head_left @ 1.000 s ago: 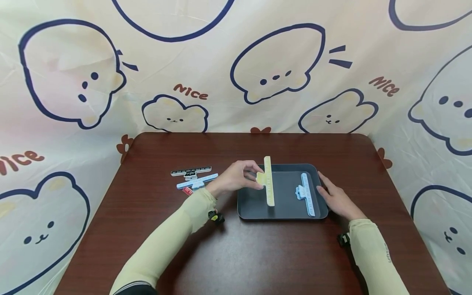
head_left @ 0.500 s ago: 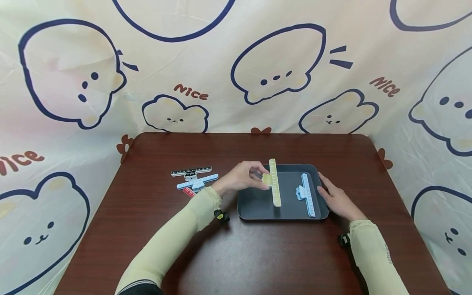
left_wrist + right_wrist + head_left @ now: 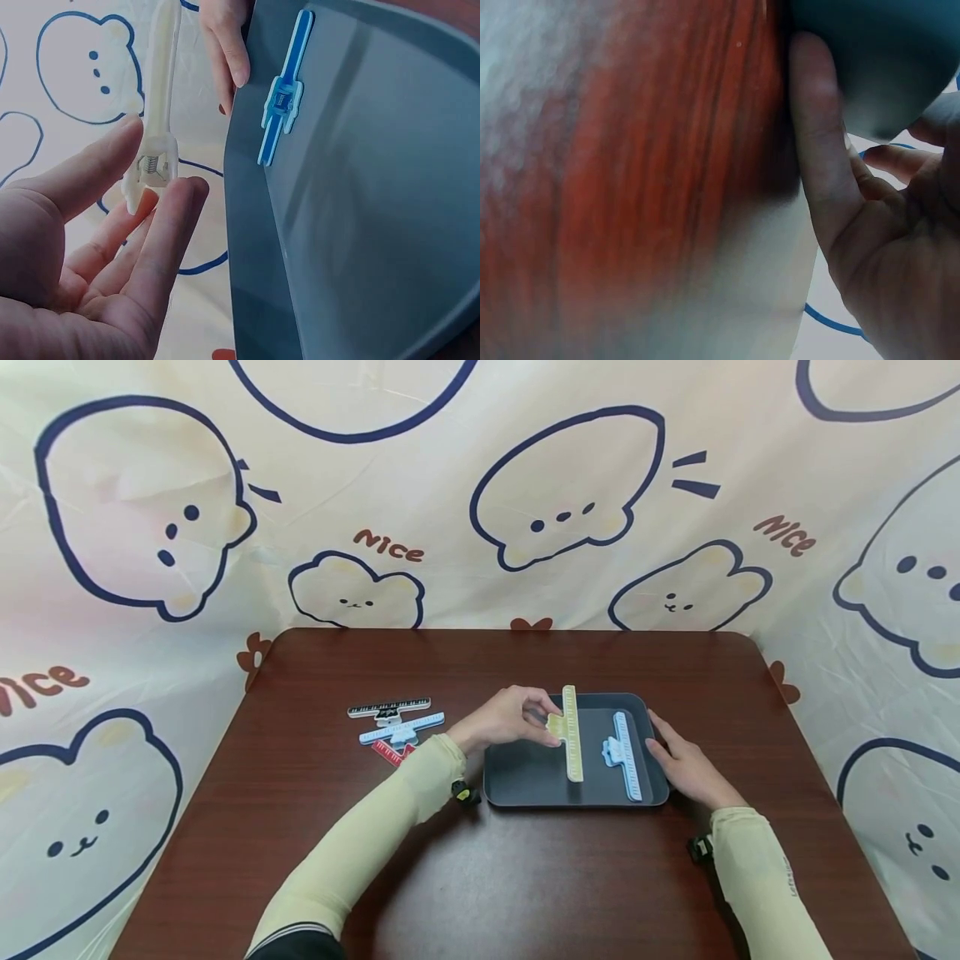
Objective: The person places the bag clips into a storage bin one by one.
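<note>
My left hand (image 3: 513, 718) pinches a pale yellow ruler clip (image 3: 572, 735) by its handle, with the long ruler bar held above the tray. Its spring shows between thumb and fingers in the left wrist view, where the clip (image 3: 159, 82) points upward. The dark grey tray (image 3: 517, 789) has one blue ruler clip (image 3: 628, 758) lying inside at the right; the left wrist view shows that blue clip (image 3: 283, 94) spring side up. With fairly straight fingers, my right hand (image 3: 690, 764) touches the tray's right edge. The right wrist view shows its thumb (image 3: 817, 112) along the tray wall.
Left of the tray, a black-and-white ruler clip (image 3: 388, 708), another blue clip (image 3: 401, 728) and a red clip (image 3: 388, 752) lie close together, the red one partly behind my left sleeve. The brown table (image 3: 525, 885) stands before a patterned cloth backdrop (image 3: 450, 527).
My left hand has carried the yellow ruler clip rightward over the tray, closer to the blue clip inside. More of the red clip now shows. My right hand stays at the tray edge.
</note>
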Motion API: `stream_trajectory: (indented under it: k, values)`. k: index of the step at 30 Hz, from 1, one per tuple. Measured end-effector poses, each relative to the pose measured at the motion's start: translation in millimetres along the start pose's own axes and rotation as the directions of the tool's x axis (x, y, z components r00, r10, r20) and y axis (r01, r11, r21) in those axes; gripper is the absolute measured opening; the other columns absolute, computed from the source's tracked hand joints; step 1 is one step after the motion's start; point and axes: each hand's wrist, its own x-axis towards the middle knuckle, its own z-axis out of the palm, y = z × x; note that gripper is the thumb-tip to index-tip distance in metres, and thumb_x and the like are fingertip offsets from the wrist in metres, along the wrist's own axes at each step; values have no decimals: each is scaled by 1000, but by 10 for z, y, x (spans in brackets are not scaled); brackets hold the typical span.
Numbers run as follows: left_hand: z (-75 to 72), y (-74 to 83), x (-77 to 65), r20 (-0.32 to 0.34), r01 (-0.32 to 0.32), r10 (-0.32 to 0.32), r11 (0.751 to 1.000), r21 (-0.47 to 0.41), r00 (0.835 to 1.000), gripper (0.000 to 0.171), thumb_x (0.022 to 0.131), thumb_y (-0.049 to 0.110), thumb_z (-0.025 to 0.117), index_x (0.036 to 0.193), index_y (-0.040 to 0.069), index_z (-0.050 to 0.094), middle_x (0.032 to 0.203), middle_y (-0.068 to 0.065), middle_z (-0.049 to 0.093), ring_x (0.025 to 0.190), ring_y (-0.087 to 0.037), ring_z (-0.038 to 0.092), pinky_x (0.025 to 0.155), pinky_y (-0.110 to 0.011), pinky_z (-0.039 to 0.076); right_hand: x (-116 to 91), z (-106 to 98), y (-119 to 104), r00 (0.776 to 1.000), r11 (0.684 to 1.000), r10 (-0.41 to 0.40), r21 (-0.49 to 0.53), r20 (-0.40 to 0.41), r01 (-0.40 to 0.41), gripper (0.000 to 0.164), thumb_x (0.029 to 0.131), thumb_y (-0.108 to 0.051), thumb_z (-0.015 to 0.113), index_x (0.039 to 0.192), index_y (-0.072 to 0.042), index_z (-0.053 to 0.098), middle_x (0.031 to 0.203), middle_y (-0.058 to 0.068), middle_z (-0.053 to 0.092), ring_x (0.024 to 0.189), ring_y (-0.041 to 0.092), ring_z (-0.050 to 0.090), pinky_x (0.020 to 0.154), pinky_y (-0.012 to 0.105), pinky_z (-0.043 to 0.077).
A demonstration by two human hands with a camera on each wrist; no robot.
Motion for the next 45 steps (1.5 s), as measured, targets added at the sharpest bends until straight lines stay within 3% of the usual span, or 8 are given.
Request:
stream_trajectory:
  k: [20, 29, 35, 45]
  values:
    - [179, 116, 201, 37, -1, -1, 998, 56, 999, 40, 79, 15, 92, 114, 13, 71, 108, -1, 72, 93, -12, 74, 90, -29, 60, 14, -6, 21, 1000, 1000, -14, -8, -2, 14, 67, 113, -42, 36, 168, -22, 2, 168, 30, 18, 150, 57, 24, 115, 74, 27]
    - [241, 135, 259, 4, 41, -42, 986, 164, 999, 34, 78, 23, 94, 105, 19, 73, 104, 5, 71, 113, -21, 64, 91, -32, 54, 14, -24, 9, 1000, 1000, -8, 2, 1, 8, 68, 113, -44, 35, 168, -22, 2, 169, 29, 16, 150, 58, 22, 115, 75, 25]
    - [261, 137, 301, 20, 61, -65, 984, 169, 998, 33, 76, 21, 94, 102, 18, 74, 100, 6, 72, 101, -13, 63, 89, -31, 52, 15, -15, 13, 1000, 1000, -8, 0, 0, 8, 68, 113, -44, 35, 168, -22, 2, 169, 29, 16, 150, 57, 22, 116, 75, 25]
    - [342, 75, 377, 35, 46, -57, 965, 256, 998, 31, 77, 20, 94, 100, 17, 73, 98, 5, 72, 96, -12, 61, 85, -28, 50, 11, 7, 18, 1000, 1000, -1, 10, -3, 1, 67, 113, -43, 35, 168, -23, 2, 169, 29, 16, 151, 57, 22, 115, 75, 25]
